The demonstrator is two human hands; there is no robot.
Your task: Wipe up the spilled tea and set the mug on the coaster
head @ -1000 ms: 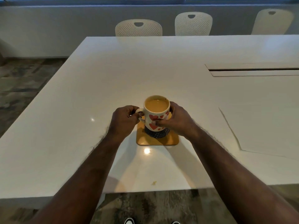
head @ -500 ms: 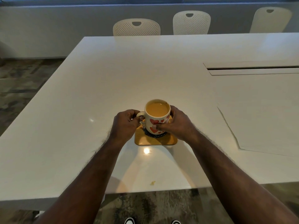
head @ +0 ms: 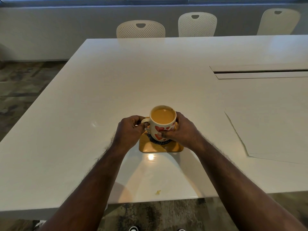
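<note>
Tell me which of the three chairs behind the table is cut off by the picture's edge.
The rightmost chair, at the top right corner; the left chair and the middle chair show their whole backrests.

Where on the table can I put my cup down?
Bare table left of the left hand, and beyond the mug toward the chairs. Crowded around the coaster; a small tea spot marks the near edge.
</note>
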